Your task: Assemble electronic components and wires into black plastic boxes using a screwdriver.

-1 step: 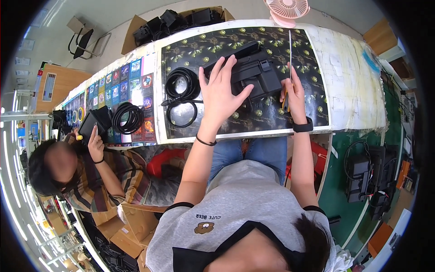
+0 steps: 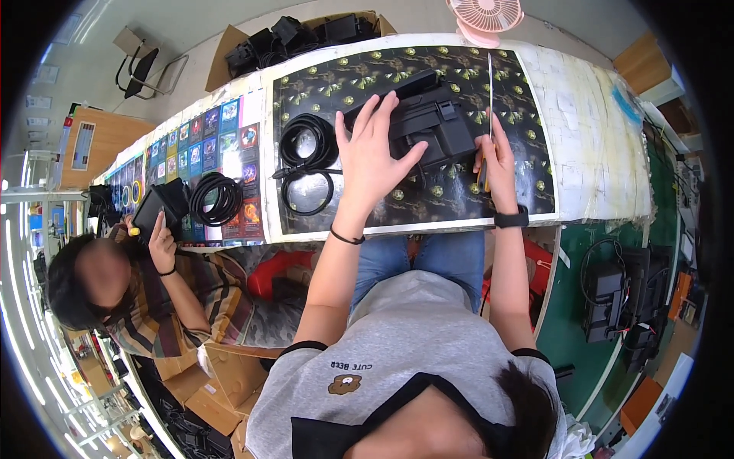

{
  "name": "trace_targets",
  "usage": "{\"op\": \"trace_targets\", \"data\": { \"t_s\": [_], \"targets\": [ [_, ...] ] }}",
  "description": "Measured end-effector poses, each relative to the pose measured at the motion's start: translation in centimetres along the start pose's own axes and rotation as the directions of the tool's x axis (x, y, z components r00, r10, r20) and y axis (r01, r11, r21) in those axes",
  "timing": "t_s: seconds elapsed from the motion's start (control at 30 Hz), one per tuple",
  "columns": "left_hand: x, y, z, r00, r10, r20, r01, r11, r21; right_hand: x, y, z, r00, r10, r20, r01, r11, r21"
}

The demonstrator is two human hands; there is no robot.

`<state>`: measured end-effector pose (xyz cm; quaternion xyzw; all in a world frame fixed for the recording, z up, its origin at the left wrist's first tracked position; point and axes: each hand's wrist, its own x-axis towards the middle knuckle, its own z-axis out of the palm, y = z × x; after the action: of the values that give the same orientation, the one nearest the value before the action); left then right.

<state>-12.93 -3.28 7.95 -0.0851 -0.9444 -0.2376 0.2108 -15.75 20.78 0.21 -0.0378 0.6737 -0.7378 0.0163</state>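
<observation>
On the dark patterned mat (image 2: 336, 70) lies a black plastic housing (image 2: 447, 126) with a raised, stepped top. My left hand (image 2: 373, 157) spreads its fingers over the left side of this housing and partly hides it. To the right of the housing, my right hand (image 2: 501, 164) is closed around a screwdriver (image 2: 490, 84). Its long thin shaft points away from me, and the orange and black handle shows between my fingers. A coiled black cable (image 2: 284, 141) rests left of my left hand. Whether it joins the housing cannot be seen under my hand.
A pink fan (image 2: 485, 17) stands at the table's far edge. Behind the table, a cardboard box (image 2: 222, 65) holds several black devices. To my left a co-worker (image 2: 222, 306) holds a black device (image 2: 164, 210) beside another cable coil (image 2: 215, 199). More black units (image 2: 608, 298) lie at the right.
My right hand and the screwdriver handle have shifted very slightly. The left hand and the housing look still.
</observation>
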Motion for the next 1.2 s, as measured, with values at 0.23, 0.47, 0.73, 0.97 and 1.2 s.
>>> {"op": "trace_targets", "data": {
  "t_s": [0.23, 0.47, 0.73, 0.97, 1.2],
  "targets": [
    [1.3, -2.3, 1.1, 0.995, -0.058, -0.086, 0.065, 0.995, 0.080, -7.1, -5.5, 1.8, 0.977, -0.139, 0.161, 0.202, 0.838, -0.506],
    [1.2, -2.6, 1.7, 0.990, -0.037, -0.133, 0.050, 0.994, 0.100, -8.9, -7.5, 3.7, 0.944, -0.135, 0.301, 0.326, 0.517, -0.791],
    [0.7, -2.0, 1.8, 0.950, -0.195, -0.245, 0.181, 0.981, -0.076, -8.6, -8.7, 5.1, 0.952, -0.034, 0.305, 0.286, 0.457, -0.842],
    [0.3, -2.6, 2.2, 0.921, -0.333, -0.201, 0.243, 0.897, -0.370, -9.1, -8.8, 6.2, 0.954, -0.051, 0.296, 0.294, 0.368, -0.882],
    [0.1, -3.2, 2.3, 0.928, -0.307, -0.211, 0.216, 0.905, -0.366, -9.0, -7.1, 6.0, 0.922, -0.214, 0.323, 0.382, 0.368, -0.848]
  ]
}}
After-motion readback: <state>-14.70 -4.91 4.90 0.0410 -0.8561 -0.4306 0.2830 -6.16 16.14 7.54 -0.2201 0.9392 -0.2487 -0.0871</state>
